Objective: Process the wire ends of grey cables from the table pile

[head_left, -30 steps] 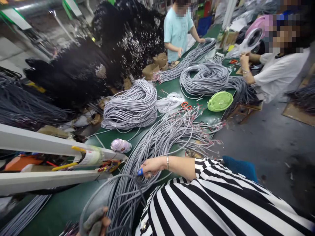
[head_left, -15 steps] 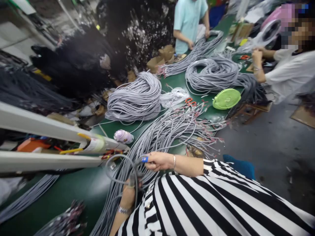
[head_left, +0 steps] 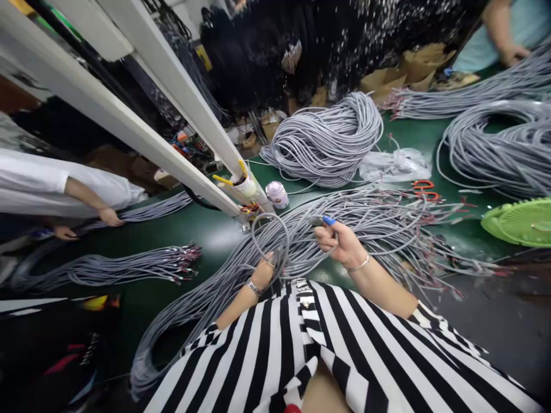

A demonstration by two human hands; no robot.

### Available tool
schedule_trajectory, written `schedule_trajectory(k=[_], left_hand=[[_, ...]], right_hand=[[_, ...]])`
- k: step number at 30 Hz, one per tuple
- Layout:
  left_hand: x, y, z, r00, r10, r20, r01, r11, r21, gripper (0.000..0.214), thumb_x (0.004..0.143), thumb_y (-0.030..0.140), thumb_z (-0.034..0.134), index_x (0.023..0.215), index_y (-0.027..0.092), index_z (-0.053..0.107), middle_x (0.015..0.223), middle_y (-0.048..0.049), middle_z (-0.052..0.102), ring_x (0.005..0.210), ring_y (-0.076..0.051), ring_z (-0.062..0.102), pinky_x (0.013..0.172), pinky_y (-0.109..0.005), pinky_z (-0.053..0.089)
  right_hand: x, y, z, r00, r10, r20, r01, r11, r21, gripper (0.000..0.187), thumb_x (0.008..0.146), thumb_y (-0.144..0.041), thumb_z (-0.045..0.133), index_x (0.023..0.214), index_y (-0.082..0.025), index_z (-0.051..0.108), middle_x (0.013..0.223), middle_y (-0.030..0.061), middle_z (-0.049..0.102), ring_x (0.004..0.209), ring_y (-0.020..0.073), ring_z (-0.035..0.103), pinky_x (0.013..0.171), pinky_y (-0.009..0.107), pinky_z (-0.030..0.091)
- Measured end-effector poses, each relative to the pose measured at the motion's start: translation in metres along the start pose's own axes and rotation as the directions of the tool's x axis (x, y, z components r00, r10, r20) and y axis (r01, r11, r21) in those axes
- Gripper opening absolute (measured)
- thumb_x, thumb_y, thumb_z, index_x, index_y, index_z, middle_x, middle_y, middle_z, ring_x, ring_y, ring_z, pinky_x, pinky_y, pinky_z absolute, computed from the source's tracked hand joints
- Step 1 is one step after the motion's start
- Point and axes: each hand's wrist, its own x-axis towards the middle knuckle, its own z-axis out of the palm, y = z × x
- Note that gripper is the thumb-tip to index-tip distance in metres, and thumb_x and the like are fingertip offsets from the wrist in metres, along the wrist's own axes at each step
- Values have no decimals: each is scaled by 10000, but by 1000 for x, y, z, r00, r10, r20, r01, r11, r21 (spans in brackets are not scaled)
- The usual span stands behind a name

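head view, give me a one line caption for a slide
Left hand holding a cable loop, right hand nearby, over a spread of grey cables on a green table.

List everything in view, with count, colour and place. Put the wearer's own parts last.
Table: one, green, beneath the cables.
Loose bundle: one, grey, across the middle.
Cable coils: two, grey, back middle and right.
Straighter bundles: three, grey, two left, one upper right.
Cable loop: one, grey, at the left hand.
Plastic bag: one, clear, between the coils.
Scissors: one, orange-handled, right of middle.
Fan-like item: one, green, right edge.
Jar: one, pink-white, beside the posts.
Posts: two, white, upper left.
Cardboard boxes: several, brown, back.
Co-workers: two, white clothing left, light blue upper right.
Hands: two, silver wristbands, over the loose bundle.
Striped top: one, black-white, bottom.
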Motion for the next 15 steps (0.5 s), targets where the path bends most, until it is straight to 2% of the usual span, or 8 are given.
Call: schedule_trajectory(k=[2, 4, 6, 7, 9, 11, 13, 15], left_hand=[[-1, 6, 2, 1000, -1, 3, 1, 1000, -18, 490, 867, 610, 461, 729, 161, 602, 609, -55, 616, 549, -154, 540, 535, -304, 456], [-3, 15, 1, 1000, -9, -13, 8, 999, -32, 481, 867, 603, 466, 758, 156, 608, 639, -39, 624, 559, -144, 547, 542, -296, 457], [-6, 23, 0, 999, -27, -46, 25, 999, -43, 477, 896, 578, 422, 793, 152, 610, 623, -14, 608, 539, -130, 538, 537, -290, 445], [-7, 27, 0, 997, -36, -65, 33, 998, -45, 468, 907, 561, 408, 803, 151, 610, 614, -4, 600, 539, -126, 538, 542, -289, 443], [-12, 33, 2, 994, -42, -105, 38, 999, -38, 431, 906, 532, 424, 788, 158, 604, 606, 8, 595, 562, -127, 550, 567, -287, 452], [-16, 36, 8, 992, -33, -122, 31, 999, -18, 383, 875, 521, 474, 763, 176, 596, 612, 8, 611, 585, -143, 571, 586, -292, 471], [-17, 37, 12, 994, -19, -103, 21, 1000, 17, 343, 839, 524, 501, 772, 200, 591, 630, 0, 641, 602, -175, 599, 596, -318, 498], [-9, 39, 13, 992, -31, -123, 44, 994, 103, 331, 806, 544, 513, 799, 224, 600, 699, -19, 690, 713, -240, 664, 672, -372, 544]], right_hand=[[-8, -8, 7, 998, -55, 12, 56, 997, -48, 399, 815, -476, 625, 593, -168, 501, 475, -61, 396, 368, 29, 186, 371, 197, 210], [-23, -23, 20, 978, -202, -54, 191, 967, -168, 307, 789, -472, 664, 791, -169, 614, 526, -37, 500, 388, 51, 306, 400, 213, 251], [-37, -40, 33, 936, -339, -97, 301, 911, -281, 391, 727, -475, 718, 982, -189, 635, 666, 7, 617, 439, 77, 416, 424, 227, 294], [-41, -48, 36, 909, -400, -116, 348, 883, -313, 423, 706, -483, 728, 1006, -203, 629, 709, 15, 636, 455, 82, 441, 432, 230, 308], [-44, -62, 38, 837, -509, -203, 430, 840, -331, 368, 733, -511, 684, 945, -221, 607, 693, -5, 610, 439, 65, 413, 433, 219, 309], [-39, -72, 29, 738, -570, -362, 467, 818, -335, 300, 840, -519, 553, 878, -221, 556, 619, -44, 525, 394, 39, 305, 420, 197, 281], [-29, -79, 9, 647, -570, -506, 427, 821, -380, 305, 929, -501, 417, 875, -214, 506, 580, -63, 461, 372, 38, 247, 404, 185, 266], [-20, -87, -24, 567, -518, -640, 260, 851, -457, 294, 984, -461, 328, 949, -209, 476, 622, -51, 507, 385, 43, 301, 401, 172, 261]])
